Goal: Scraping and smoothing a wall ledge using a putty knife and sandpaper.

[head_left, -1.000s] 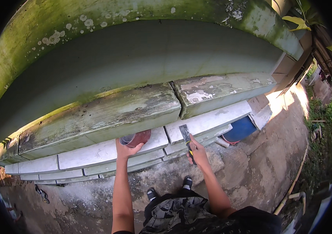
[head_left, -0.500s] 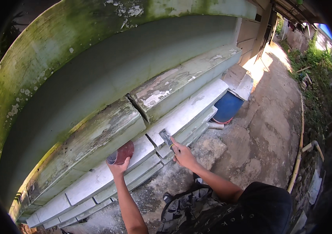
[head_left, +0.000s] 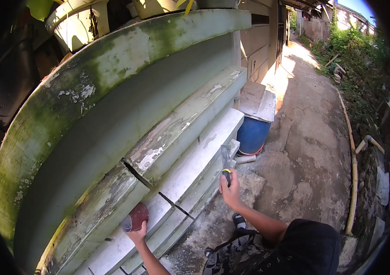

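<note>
A dark red, rounded thing [head_left: 136, 217] with a greyish edge is in my left hand [head_left: 137, 233]; its kind does not show plainly. It is beside the front face of the mossy upper ledge [head_left: 108, 206], above a whitish lower ledge. My right hand [head_left: 231, 189] is closed round the black and yellow handle of a scraper [head_left: 226, 158]. The scraper's flat grey blade points away from me, over the edges of the whitish ledge [head_left: 195, 165]. From this angle I cannot tell whether the blade touches the ledge.
A curved, moss-stained wall [head_left: 144, 43] bears pots [head_left: 80, 27] at the upper left. A blue drum [head_left: 253, 135] with boards [head_left: 259, 101] on top stands past the ledges. The concrete path [head_left: 302, 151] runs along a pipe [head_left: 351, 183] and greenery on the right.
The view has shifted, bringing the pots into sight. My right hand has lifted the scraper off the whitish ledge's top and turned its blade away from me. My left hand still holds the dark red thing.
</note>
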A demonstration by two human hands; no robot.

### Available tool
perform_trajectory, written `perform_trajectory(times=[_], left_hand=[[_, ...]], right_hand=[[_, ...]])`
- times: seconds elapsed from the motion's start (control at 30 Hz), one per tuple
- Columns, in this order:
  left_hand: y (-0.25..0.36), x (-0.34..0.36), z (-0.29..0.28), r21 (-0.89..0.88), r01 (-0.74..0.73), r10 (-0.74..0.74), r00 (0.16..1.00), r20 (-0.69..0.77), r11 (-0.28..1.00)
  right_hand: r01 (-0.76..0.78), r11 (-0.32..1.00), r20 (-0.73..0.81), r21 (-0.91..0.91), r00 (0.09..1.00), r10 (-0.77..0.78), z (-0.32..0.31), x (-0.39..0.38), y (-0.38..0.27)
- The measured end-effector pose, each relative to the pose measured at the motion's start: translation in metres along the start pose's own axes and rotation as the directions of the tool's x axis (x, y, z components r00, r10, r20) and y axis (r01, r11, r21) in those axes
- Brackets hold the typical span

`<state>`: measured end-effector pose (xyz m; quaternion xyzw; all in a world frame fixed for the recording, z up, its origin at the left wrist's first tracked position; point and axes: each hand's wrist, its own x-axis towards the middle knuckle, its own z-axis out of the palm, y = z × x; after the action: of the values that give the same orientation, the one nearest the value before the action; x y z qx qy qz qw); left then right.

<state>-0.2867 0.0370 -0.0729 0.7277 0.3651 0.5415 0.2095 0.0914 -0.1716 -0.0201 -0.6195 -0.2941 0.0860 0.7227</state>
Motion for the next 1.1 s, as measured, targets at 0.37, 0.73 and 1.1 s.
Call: perform_trajectory(times=[0.37, 0.73, 1.1], left_hand=[[0.008, 0.004, 0.0, 0.103, -0.035, 0.032, 0.999, 0.027, 0.994], [0.074, 0.024, 0.034, -0.051, 0.057, -0.042, 0.964, 0.264, 0.997], [0.051, 0.019, 0.038, 0.23, 0.022, -0.09, 0.952, 0.292, 0.973]], right_hand=[[-0.017, 0.853, 0.354, -0.521, 0.906, 0.234, -0.101, -0.046, 0.091], [-0.425, 0.89, -0.152, -0.165, 0.902, 0.403, -0.196, 0.104, 0.032], [0.235, 0.814, -0.193, -0.531, 0.902, -0.386, -0.206, 0.23, -0.151]])
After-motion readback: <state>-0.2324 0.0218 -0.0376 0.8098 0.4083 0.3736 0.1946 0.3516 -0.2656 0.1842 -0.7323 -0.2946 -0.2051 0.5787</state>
